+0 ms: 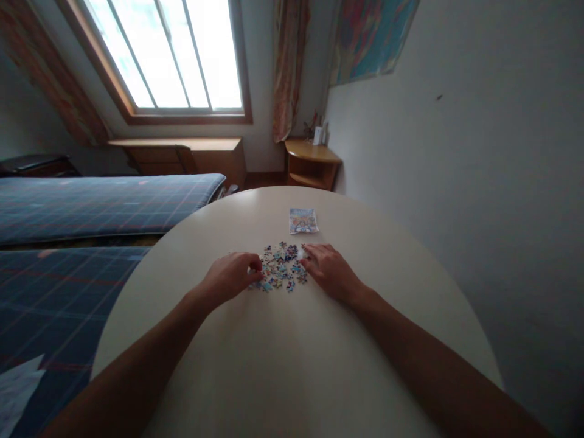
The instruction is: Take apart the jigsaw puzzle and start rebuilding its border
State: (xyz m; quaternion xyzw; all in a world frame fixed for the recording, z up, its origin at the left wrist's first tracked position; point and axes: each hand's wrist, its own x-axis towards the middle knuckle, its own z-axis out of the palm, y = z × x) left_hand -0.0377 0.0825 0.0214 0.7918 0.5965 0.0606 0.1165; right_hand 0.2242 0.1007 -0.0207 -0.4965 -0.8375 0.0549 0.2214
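Puzzle pieces [280,266] lie on the bench [283,359] between the left hand [233,272], fingers curled, and the right hand [329,271], fingers loosely bent; whether either grips a piece I cannot tell. A small picture [303,221] lies beyond.

A wooden desk [221,153] stands below the bright window [180,58].

We stretch both bare forearms forward from the lower corners, the left forearm [146,360] and right forearm [420,353] slanting inward. Our left hand [233,272] curls, thumb and index finger bowed towards each other. Our right hand [331,272] lies flatter, back upward, fingers reaching leftward, thumb lower. The hands stand apart.
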